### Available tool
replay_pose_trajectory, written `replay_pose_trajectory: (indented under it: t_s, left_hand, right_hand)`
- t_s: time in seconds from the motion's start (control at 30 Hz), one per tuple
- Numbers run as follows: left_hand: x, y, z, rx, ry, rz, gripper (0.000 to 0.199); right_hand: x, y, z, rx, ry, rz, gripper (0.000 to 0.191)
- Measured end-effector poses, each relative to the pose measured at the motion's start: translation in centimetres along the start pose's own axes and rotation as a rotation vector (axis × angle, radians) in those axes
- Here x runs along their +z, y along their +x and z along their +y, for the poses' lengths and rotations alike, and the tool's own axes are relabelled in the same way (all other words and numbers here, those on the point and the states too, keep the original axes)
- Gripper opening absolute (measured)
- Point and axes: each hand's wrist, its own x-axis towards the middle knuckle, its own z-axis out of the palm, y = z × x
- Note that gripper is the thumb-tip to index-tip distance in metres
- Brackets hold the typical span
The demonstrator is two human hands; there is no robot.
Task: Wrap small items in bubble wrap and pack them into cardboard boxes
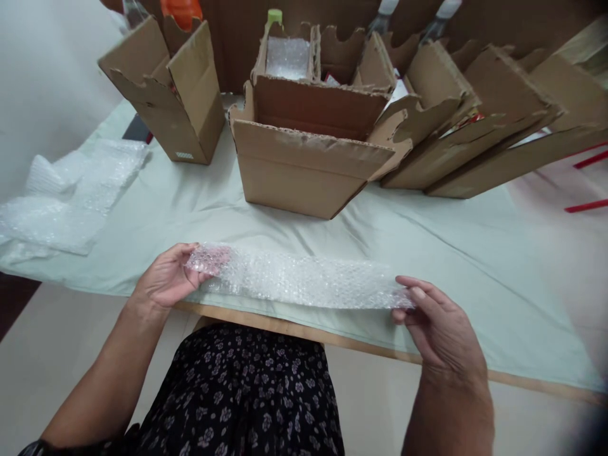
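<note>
clear bubble wrap strip (304,278), long, narrow, pebbled with air cells. stretched between left hand (173,275) and right hand (434,320), each pinching one end, above rumpled pale-green cloth (498,304), before brown corrugated box (304,171).

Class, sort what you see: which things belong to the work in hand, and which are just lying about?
In the work:
- bubble strip
- left hand and right hand, holding its ends

Apparently just lying about, untouched:
- loose bubble wrap
- boxes
- bottles

Open boxes (304,168) on pale cloth (475,253); green cap (274,16), two white-capped bottles (381,23) at back; orange object (182,11) upper left; red bars (589,206) right edge
</note>
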Motion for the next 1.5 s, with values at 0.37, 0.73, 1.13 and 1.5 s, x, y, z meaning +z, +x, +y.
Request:
replay_pose_trajectory:
  t_s: [0.37,0.73,1.13,1.5]
  left_hand:
    - [-0.3,1.5,-0.9,-0.009,-0.206,-0.138,0.034]
    - [-0.5,1.6,-2.8,0.242,0.289,-0.210,0.020]
    - [0.6,0.7,-2.2,0.340,0.621,-0.319,0.091]
    - [0.9,0.3,-2.7,0.507,1.009,-0.230,0.050]
  right_hand:
    - [-1.0,-0.4,-0.1,-0.303,-0.608,-0.110,0.036]
    - [-0.1,0.7,-0.2,-0.443,-0.580,-0.112,0.016]
    - [0.2,2.0,-2.5,-0.340,-0.400,0.001,0.023]
    - [3.9,10.2,-2.6,-0.380,-0.838,0.102,0.019]
